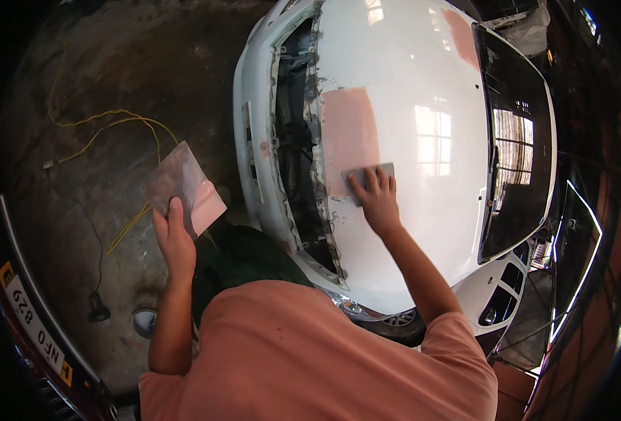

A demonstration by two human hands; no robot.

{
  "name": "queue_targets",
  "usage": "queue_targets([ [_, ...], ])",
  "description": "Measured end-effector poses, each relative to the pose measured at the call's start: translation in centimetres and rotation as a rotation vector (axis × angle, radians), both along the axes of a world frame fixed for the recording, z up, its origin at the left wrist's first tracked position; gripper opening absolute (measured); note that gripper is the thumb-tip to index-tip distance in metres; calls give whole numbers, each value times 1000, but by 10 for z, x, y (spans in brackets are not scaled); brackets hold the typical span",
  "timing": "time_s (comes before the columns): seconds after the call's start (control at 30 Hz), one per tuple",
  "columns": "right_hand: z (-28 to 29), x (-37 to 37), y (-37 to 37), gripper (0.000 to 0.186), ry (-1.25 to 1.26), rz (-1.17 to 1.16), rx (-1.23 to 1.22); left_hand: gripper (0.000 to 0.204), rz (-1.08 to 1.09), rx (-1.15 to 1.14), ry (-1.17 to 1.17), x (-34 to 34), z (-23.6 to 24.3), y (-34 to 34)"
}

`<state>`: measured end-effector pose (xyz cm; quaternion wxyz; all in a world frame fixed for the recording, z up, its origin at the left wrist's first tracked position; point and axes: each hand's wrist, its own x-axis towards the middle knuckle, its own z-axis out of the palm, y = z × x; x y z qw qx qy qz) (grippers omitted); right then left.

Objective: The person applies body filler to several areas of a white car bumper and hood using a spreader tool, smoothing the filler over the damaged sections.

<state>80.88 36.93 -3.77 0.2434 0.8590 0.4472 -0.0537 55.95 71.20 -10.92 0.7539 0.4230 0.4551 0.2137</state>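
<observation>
While my left hand (175,235) holds a thin grey board (172,172) with straight edges in the air to the left of the glossy white car hood (408,84), my right hand (378,202) is at work on the hood itself.

Left fingers: narrow grip, thumb flat on the board's upper face; the others lie under it, hidden, so not counted. Boards: 1, tilted. On its side nearest the hood: 1 smooth mass of pale pink paste (207,203).

Right fingers: holding 1 flat grey rectangular spreader (387,169); four seen over its top, thumb hidden. Spreader material: cannot tell. It lies over the near end of a matt pink, roughly rectangular patch (350,126) at the hood's left edge.

Pink patches on the hood: 2. The other, a smaller pink strip (460,38), is at the hood's far right corner, just beside the dark glass windscreen (528,84). Windscreens bordering the hood on its right: 1.

Along the hood's left edge: 1 long dark gap (296,161) with a ragged border, then 1 white bumper (258,77).

Floor, well left of the hood: thin yellow cable (122,111); strands cross, so I cannot tell whether one or two.
</observation>
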Motion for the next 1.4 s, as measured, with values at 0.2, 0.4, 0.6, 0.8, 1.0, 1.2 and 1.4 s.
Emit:
queue_targets([
  [0.2,19,-48,-31,60,66,-109,2,80,11,-279,-63,13,-11,-17],
  [0.4,89,-73,48,71,426,-393,638,35,-175,-683,-346,68,22,-78],
  [0.6,117,-115,102,65,620,-146,967,29,-293,-814,-431,97,83,-100],
  [0.8,102,-74,52,63,359,-147,520,28,-193,-585,-382,90,85,-88],
  [1.0,143,-74,113,55,216,50,548,33,-270,64,-412,86,93,-82],
  [1.2,115,-84,109,52,418,106,419,37,-120,198,-237,96,96,-79],
  [1.4,59,42,76,56,62,59,411,37,0,58,-458,76,87,-38],
])
